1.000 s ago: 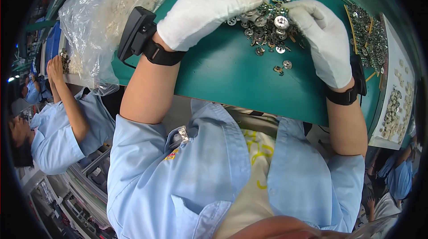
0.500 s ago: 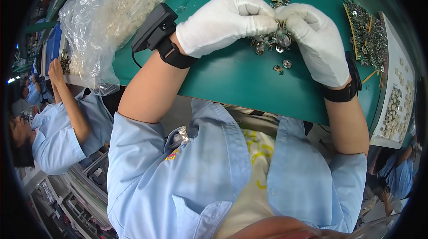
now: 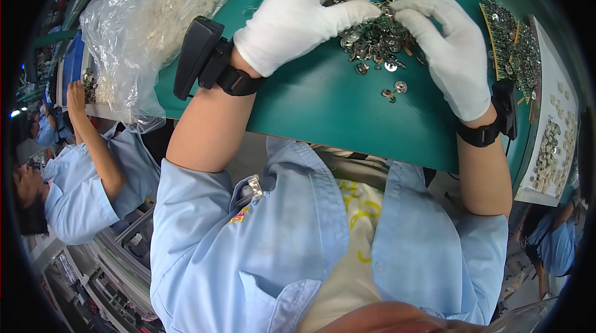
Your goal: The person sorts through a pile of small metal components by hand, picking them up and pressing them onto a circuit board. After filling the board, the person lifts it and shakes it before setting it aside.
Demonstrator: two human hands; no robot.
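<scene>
A heap of small round shiny metal parts point(image 3: 372, 46) lies on the green tabletop point(image 3: 310, 109). Over its far left side is my left hand point(image 3: 298, 19) in a white glove, thumb and fingers drawn together at the tips. My right hand point(image 3: 450, 50), gloved alike, is closed in a pinch at the heap's far right, its fingertips close to the left ones. Whatever the fingertips hold is too small or hidden to make out. Nearer me, apart from the heap, sit a round metal part point(image 3: 400, 87) and a brownish bit point(image 3: 388, 94).
A clear plastic bag point(image 3: 143, 41) of pale small pieces stands at the left. On the right are another pile of metal parts point(image 3: 510, 41) and a white tray point(image 3: 543, 165) with more pieces. A co-worker in a blue shirt point(image 3: 87, 190) sits at far left.
Both hands have moved slightly apart; my left hand has shifted left and away from me. More of the metal heap shows between and below them.
</scene>
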